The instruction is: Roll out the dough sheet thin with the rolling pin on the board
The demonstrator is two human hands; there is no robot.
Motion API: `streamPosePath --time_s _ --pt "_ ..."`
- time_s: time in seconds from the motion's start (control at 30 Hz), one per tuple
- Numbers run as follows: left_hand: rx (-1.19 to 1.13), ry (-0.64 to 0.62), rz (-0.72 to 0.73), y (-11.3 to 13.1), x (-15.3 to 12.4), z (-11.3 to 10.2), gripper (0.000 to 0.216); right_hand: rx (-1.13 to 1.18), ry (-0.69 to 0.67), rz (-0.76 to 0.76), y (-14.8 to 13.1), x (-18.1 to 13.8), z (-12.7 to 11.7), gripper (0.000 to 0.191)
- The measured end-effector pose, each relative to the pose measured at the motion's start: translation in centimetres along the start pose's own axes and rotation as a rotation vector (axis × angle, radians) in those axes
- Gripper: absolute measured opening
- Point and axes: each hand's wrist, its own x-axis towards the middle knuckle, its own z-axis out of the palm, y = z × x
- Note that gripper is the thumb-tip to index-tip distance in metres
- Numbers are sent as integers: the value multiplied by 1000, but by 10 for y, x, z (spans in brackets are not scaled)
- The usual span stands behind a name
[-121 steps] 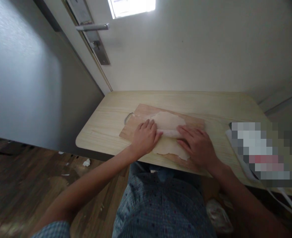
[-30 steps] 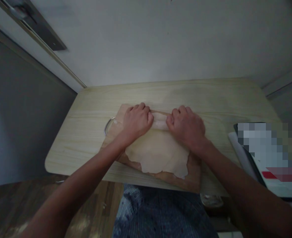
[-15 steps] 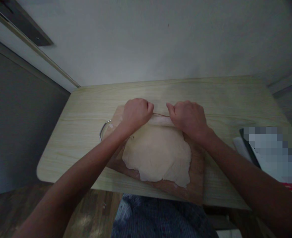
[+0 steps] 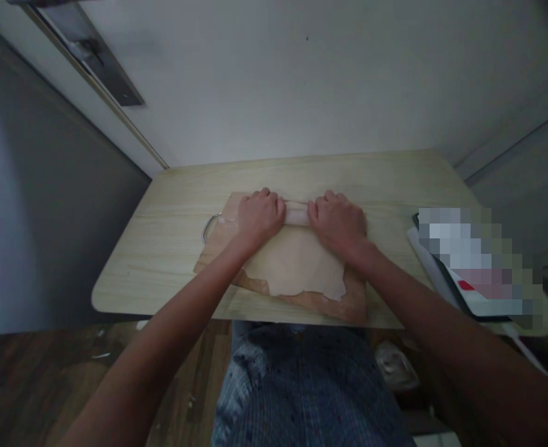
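A thin, wide sheet of rolled-out dough [image 4: 301, 261] with a ragged near edge lies on a wooden cutting board [image 4: 355, 304]. Across its far edge runs a pale, floury rolling pin [image 4: 296, 216]; only the stretch between my hands shows, and whether dough is wrapped around it I cannot tell. My left hand [image 4: 262, 214] is closed over the left part of the pin. Over the right part, my right hand [image 4: 337, 220] is closed too, knuckles up. Both ends of the pin are hidden under my hands.
The board has a metal handle [image 4: 208, 227] at its left and rests on a light wood-grain table [image 4: 152, 248]. At the right lies a dark-edged device with a blurred screen [image 4: 469, 267], with a white cable [image 4: 527, 351]. A pale wall [image 4: 301, 93] stands behind the table.
My hands have come slightly closer together, still on the rolling pin at the dough's far edge. The camera view has shifted, showing more of the table's right side and my lap.
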Motion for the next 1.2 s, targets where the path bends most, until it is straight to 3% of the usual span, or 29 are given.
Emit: streamPosePath --time_s 0.2,0.6,0.9,1.2 --pt "-25 4 45 3 -13 -5 44 -25 5 13 -4 -11 0 49" --pt "-3 -16 26 0 0 2 38 -10 -55 8 -2 4 2 45" --pt "-36 -35 -17 -3 28 7 36 26 -181 28 4 39 3 47" --pt "-90 -166 -160 -4 56 11 48 9 -158 23 9 61 11 53"
